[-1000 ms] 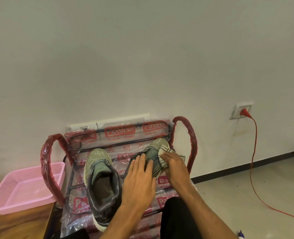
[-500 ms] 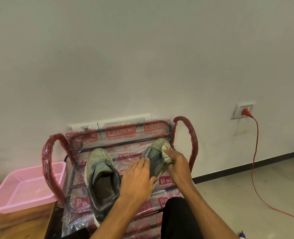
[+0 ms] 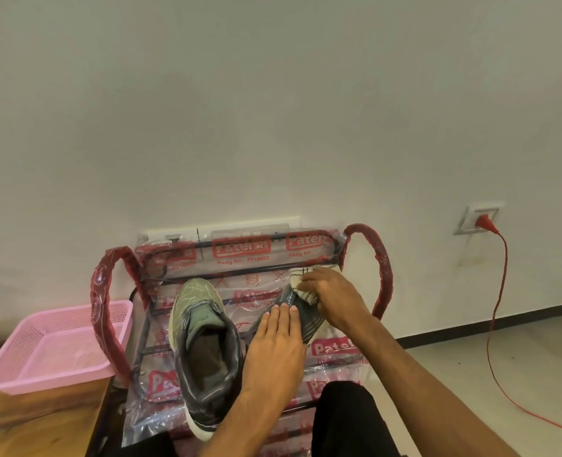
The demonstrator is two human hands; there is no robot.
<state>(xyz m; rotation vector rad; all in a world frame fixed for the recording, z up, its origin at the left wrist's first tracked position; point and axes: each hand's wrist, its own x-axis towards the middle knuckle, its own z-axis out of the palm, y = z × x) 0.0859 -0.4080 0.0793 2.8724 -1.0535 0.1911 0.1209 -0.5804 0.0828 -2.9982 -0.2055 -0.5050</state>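
shoe (image 3: 307, 321) lies heel near, toe far and a bit right — left hand (image 3: 274, 344) flat on its middle, fingers straight, right hand (image 3: 334, 298) bunched round the cloth (image 3: 301, 285) at the toe

Pink basket (image 3: 58, 347), red cable (image 3: 486, 223)

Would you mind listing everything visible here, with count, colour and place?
Upright grey-green sports shoe: one, grey-green, rack's left half.
Second grey-green sports shoe: one, grey-green, rack's right half, under both hands.
Cream patterned cloth: one, cream, on that shoe's toe.
Plastic-wrapped metal shoe rack: one, black and red, against the wall.
Brown wooden table: one, brown, lower left.
Pink plastic mesh basket: one, pink, on the table.
White wall socket: one, white, wall at right.
Thin red cable: one, red, from that socket across floor.
Left hand: one, flat on the second shoe.
Right hand: one, grips the cloth.
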